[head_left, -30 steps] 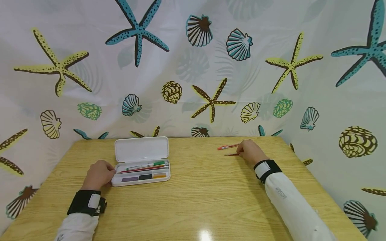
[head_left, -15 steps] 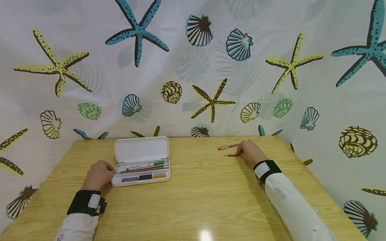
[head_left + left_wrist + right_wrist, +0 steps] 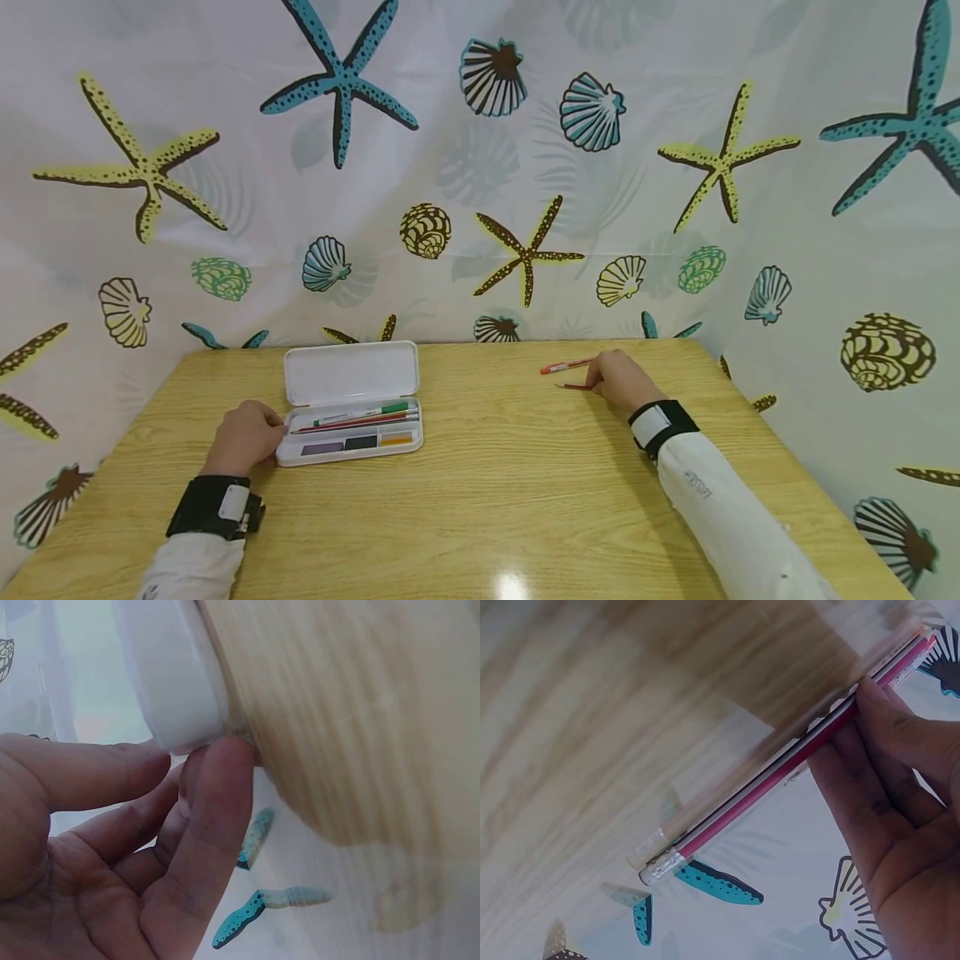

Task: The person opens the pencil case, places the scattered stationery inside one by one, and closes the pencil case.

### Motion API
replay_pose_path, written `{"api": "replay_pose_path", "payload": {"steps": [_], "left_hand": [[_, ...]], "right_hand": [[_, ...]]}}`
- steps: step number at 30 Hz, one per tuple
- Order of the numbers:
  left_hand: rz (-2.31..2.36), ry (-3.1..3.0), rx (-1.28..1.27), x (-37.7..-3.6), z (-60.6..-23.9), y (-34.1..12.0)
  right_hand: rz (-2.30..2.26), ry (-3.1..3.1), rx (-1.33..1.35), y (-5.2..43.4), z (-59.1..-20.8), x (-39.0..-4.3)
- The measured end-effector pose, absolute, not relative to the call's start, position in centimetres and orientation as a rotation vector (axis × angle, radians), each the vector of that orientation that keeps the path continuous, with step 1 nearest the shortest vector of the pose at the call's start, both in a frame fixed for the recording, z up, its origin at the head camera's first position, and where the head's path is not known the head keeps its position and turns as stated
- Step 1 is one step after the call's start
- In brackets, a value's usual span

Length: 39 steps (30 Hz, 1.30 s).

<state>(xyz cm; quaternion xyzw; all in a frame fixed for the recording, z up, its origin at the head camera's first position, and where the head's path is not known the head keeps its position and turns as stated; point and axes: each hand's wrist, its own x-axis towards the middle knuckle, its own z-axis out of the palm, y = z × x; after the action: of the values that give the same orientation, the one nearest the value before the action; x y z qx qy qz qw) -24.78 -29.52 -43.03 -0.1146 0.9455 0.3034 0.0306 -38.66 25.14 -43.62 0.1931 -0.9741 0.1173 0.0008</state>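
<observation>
On the left of the table an open white pencil case (image 3: pixel 300 457) stands with its lid raised at the back. My left hand (image 3: pixel 246 435) pinches the case's left end between thumb and fingers, which the left wrist view shows at its white corner (image 3: pixel 184 712). Inside lie a green-capped marker (image 3: pixel 393 407), red pencils (image 3: pixel 341 424), and purple, black and orange blocks (image 3: pixel 362 442). Toward the back right, my right hand (image 3: pixel 624 379) pinches a red-and-dark striped pencil (image 3: pixel 757 787) with an eraser end, held along the tabletop. Its tip points left in the head view.
A red pen (image 3: pixel 564 367) lies just behind the held pencil, partly hidden by the right hand. The wooden table (image 3: pixel 480 483) spreads between the hands. A cloth (image 3: pixel 450 167) printed with starfish and shells hangs behind and at the sides.
The pencil in my right hand has shifted very slightly left. My left hand and the pencil case stay where they were.
</observation>
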Motion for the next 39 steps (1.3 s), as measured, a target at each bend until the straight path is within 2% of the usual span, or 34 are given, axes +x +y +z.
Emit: {"api": "replay_pose_path", "payload": {"steps": [20,39], "left_hand": [[0.932,2.928,-0.333,-24.9,-43.3,-29.7],[0.955,2.924,-0.329,-24.9,-43.5,-29.8]], "right_hand": [[0.387,-2.964,0.647,23.5,-42.6,-37.3],[0.395,-2.940,0.739,19.0,-39.1,-35.0]]}}
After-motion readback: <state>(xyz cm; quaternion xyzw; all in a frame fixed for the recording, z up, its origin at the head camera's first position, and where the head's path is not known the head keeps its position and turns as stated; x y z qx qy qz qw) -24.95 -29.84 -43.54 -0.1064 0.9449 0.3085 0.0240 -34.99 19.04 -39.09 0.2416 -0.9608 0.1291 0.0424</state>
